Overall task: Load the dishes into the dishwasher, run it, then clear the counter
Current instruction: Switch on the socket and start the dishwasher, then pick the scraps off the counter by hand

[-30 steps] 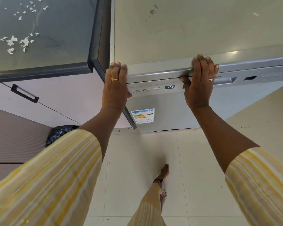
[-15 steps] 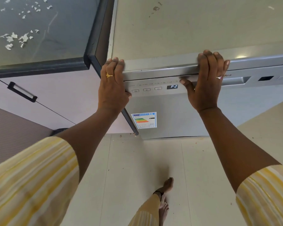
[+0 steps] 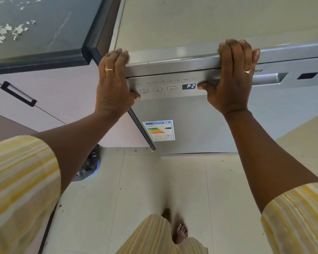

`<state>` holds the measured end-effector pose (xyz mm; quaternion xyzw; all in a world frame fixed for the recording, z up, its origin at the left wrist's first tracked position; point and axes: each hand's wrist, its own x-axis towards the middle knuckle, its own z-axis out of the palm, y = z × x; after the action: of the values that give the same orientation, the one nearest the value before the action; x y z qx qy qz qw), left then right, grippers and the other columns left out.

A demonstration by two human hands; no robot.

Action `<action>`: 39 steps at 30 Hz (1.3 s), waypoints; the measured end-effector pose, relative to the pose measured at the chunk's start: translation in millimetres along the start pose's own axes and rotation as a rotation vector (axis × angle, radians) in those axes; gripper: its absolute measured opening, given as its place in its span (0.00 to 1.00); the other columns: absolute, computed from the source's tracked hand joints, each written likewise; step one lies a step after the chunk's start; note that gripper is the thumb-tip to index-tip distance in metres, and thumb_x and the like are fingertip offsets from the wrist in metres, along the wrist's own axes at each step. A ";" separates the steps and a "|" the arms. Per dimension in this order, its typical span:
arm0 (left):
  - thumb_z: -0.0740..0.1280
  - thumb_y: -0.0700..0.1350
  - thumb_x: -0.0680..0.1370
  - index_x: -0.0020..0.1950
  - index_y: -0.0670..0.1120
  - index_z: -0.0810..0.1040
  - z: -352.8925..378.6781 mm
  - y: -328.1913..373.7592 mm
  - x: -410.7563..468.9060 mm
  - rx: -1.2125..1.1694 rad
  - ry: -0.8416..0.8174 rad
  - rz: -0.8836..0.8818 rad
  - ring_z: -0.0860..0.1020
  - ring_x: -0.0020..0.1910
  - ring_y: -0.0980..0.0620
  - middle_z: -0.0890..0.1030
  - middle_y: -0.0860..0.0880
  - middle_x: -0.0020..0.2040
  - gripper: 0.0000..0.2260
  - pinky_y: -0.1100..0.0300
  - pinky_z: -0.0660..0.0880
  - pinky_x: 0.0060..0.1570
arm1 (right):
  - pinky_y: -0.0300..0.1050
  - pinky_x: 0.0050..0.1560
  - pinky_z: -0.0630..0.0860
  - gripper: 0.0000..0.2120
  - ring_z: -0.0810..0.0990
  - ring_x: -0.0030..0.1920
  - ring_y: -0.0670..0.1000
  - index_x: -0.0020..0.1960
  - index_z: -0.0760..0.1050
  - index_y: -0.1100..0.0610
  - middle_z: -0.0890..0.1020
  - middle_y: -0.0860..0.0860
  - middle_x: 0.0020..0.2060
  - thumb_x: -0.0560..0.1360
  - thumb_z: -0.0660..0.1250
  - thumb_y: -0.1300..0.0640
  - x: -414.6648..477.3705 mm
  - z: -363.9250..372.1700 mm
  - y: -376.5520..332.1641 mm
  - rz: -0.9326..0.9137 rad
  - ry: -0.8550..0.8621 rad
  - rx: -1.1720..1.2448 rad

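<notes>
Looking straight down at the dishwasher [image 3: 200, 125]: it fills the centre and upper right of the frame, silver front facing us, its beige top [image 3: 209, 21] running off the upper edge. The display [image 3: 191, 86] on the control strip reads P2, with three small buttons [image 3: 157, 89] in a row just left of it.

The left grip [image 3: 114, 83] is clamped on the dishwasher's top front edge at its left corner, with the fingers curled over the lip and the thumb down on the strip beside the first button. The right grip [image 3: 231, 79] is clamped on the same edge further right, thumb tucked against the strip just beside the display. There's a ring on each one.

Lower on the door is a colour energy label [image 3: 159, 130]. At upper left sits the dark bench [image 3: 44, 24], touching the dishwasher's side, with white scraps [image 3: 9, 32] scattered on it. Below that is a pale cabinet with a black handle [image 3: 17, 93]. A black bag [image 3: 89, 165] lies on the tiled floor [image 3: 154, 180] at left, and a bare foot [image 3: 180, 233] shows at the bottom centre — yellow striped sleeves [image 3: 20, 180] on both sides.
</notes>
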<state>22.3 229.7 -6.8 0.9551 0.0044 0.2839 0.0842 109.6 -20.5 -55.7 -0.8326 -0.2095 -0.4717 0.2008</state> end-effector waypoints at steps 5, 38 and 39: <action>0.77 0.46 0.63 0.68 0.33 0.64 -0.1 -7.0 -0.6 0.021 0.004 0.028 0.64 0.67 0.35 0.67 0.35 0.67 0.40 0.53 0.59 0.69 | 0.56 0.69 0.53 0.35 0.63 0.65 0.58 0.64 0.67 0.63 0.75 0.61 0.61 0.69 0.67 0.39 0.5 3.9 -4.3 0.010 0.047 -0.002; 0.63 0.30 0.66 0.73 0.37 0.58 -67.3 -5.5 11.5 -0.199 -0.443 -0.033 0.54 0.75 0.40 0.58 0.39 0.74 0.35 0.50 0.53 0.74 | 0.59 0.59 0.71 0.12 0.75 0.44 0.65 0.48 0.72 0.69 0.75 0.65 0.42 0.64 0.60 0.73 68.5 -56.8 -82.8 0.170 -0.552 -0.436; 0.63 0.29 0.65 0.73 0.36 0.59 -67.0 -7.6 10.5 -0.223 -0.440 -0.034 0.55 0.75 0.40 0.58 0.39 0.74 0.36 0.49 0.53 0.74 | 0.59 0.58 0.71 0.12 0.73 0.44 0.64 0.47 0.71 0.69 0.74 0.64 0.41 0.63 0.60 0.73 68.5 -55.1 -88.2 0.176 -0.552 -0.425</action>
<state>-4.9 248.4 52.9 0.9786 -0.0293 0.0664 0.1927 55.4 34.5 42.0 -0.9667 -0.0808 -0.2429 -0.0011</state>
